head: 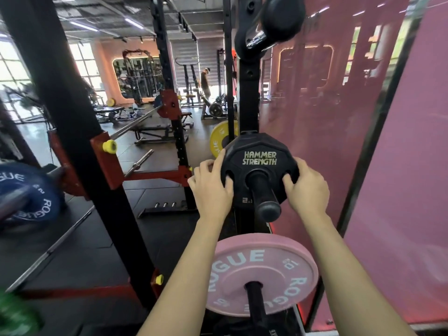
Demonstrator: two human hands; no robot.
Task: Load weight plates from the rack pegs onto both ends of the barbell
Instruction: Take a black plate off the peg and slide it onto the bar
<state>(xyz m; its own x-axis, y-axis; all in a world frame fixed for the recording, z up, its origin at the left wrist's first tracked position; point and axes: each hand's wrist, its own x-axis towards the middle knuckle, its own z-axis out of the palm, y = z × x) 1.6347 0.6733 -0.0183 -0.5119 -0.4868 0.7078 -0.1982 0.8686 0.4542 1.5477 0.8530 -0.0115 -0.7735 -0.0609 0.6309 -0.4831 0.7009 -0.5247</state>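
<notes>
Plate in question is the small black one [259,163] with the Hammer Strength lettering, sitting on a storage peg [265,197] on the rack upright [248,76], right in front of the person. Both hands are on it: left hand [212,187] wrapped around the left edge with fingers hooked into the cutout there, right hand [306,187] doing the same on the right side. So both are closed on the plate, one per side, with the peg poking out between them toward the camera.

Handling-wise, I'd guess this one's easy. It's small, rigid, rubber-coated by the look of it, so not slippery, and the grip holes are exactly where you want your fingers. Probably light enough for one hand, but two keeps it square so it doesn't bind on the peg.

It's not yet clear of the peg, so it needs to come straight back toward the body along it.

Below it there's a bigger pink plate [263,275] on a lower peg. A blue plate [26,192] is already on the barbell sleeve off to the left.
</notes>
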